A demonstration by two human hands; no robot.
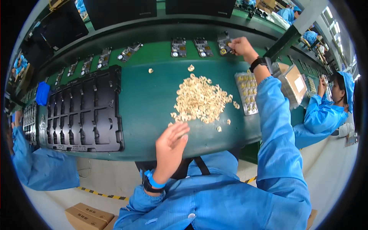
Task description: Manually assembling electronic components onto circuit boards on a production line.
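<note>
At the far side of the bench, my right hand (240,46) is closed on the right edge of a dark circuit board (223,41) with a round yellow-rimmed part at its lower end. Two similar boards, one circuit board (202,46) and another circuit board (178,46), lie to its left. My left hand (171,143) is open with fingers stretched out, at the near edge of a heap of small cream-coloured C-shaped pieces (201,100). I see nothing held in it. A clear blister tray (247,92) of round yellowish parts lies under my right forearm.
Black moulded trays (84,109) fill the left of the green bench (145,99). More circuit boards (104,57) line the back left, below dark monitors (119,13). An open cardboard box (295,84) stands right of my right arm. Co-workers in blue sit at both sides.
</note>
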